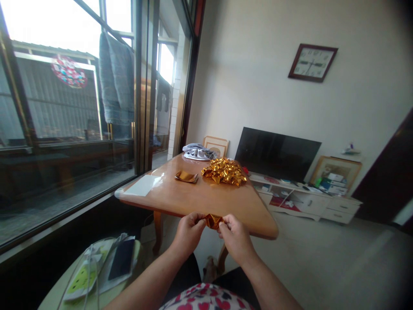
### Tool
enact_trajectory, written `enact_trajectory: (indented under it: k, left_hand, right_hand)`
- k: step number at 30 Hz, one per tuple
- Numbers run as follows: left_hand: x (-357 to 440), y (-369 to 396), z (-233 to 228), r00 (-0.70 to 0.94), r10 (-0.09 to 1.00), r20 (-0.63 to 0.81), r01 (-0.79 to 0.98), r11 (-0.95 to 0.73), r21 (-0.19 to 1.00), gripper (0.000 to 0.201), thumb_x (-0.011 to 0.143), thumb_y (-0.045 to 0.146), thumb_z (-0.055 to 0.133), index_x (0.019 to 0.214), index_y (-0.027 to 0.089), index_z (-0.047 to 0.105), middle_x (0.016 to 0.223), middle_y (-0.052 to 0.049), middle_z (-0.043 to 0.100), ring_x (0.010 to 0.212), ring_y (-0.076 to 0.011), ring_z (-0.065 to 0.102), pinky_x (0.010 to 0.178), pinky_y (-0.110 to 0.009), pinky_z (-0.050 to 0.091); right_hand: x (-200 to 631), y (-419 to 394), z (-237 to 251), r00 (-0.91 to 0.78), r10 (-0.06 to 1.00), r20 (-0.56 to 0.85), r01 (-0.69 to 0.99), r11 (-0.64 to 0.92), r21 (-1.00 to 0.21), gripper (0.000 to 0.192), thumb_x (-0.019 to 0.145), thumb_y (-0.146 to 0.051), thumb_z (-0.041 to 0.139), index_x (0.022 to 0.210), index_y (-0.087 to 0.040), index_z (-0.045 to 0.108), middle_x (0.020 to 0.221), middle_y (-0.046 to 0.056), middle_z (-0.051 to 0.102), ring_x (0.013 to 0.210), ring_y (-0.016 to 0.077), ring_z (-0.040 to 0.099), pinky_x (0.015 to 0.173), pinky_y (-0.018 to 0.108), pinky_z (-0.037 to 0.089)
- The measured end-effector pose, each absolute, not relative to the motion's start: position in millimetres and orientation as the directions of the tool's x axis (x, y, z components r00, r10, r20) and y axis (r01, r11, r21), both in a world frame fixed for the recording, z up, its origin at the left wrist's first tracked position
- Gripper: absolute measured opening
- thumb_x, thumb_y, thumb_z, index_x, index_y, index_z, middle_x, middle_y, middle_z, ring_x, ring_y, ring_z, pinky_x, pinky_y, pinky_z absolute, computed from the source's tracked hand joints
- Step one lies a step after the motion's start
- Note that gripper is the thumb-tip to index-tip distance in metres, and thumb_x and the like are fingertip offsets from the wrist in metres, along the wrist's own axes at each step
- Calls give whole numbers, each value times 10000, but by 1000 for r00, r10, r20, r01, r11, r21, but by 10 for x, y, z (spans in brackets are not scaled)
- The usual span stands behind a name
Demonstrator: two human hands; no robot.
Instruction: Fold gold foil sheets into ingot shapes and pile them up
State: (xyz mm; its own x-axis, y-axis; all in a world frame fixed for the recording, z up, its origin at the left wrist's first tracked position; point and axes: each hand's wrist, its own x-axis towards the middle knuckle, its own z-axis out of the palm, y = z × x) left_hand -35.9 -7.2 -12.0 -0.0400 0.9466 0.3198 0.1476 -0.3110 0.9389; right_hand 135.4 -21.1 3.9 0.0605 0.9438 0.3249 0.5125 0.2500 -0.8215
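Between my two hands a small piece of folded gold foil paper (213, 221) is held just off the table's near edge. My left hand (189, 232) pinches its left end with thumb and fingers. At the other end, my right hand (237, 236) grips it the same way. Farther off on the wooden table (206, 202) lies a heap of folded gold foil pieces (224, 171). To the left of that heap sits a stack of flat gold foil sheets (186, 177).
A white sheet (142, 185) lies at the table's left end, and folded cloth (198, 151) at its far end. On a green stool (129, 280) at lower left rest a phone (121, 259) and a yellow packet (82, 275). A television (277, 153) stands beyond the table.
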Motion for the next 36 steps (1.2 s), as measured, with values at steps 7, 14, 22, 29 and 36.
enact_trajectory:
  k: [7,14,22,29,36]
  left_hand:
    - [-343,-110,-34,66,946,317,109,-322,940,212,781,230,603,904,129,744,898,-80,756,827,-212,667,749,-274,478]
    - [-375,-175,72,259,913,316,68,-343,937,282,838,345,650,998,127,732,944,-95,741,867,-218,658,757,-284,485]
    - [-352,-261,125,335,878,343,52,-381,923,598,769,335,752,1300,126,574,1017,-79,654,662,-99,504,596,-230,421]
    - [-288,-319,145,335,878,342,87,-391,916,558,729,267,770,1234,129,579,1033,-84,663,834,-164,596,738,-273,497]
    - [-306,-305,115,322,858,400,165,-467,869,434,760,252,737,1162,140,620,1002,-79,690,884,-196,622,789,-297,499]
  right_hand:
    - [1398,-195,77,44,983,179,352,152,-924,149,804,-320,530,820,-195,609,698,39,722,612,189,681,573,265,514]
    - [1506,-167,165,93,989,117,356,77,-931,192,813,-347,504,755,-190,597,646,44,712,540,176,654,495,237,470]
    - [1585,-188,225,88,965,249,512,170,-842,183,807,-302,484,679,-211,579,530,5,659,509,161,624,482,220,389]
    - [1542,-261,244,39,959,280,588,204,-783,163,802,-264,482,662,-220,554,502,-19,640,485,142,591,482,217,349]
    - [1544,-253,228,27,967,255,568,195,-800,160,810,-265,483,674,-216,552,512,-20,648,490,141,601,481,211,352]
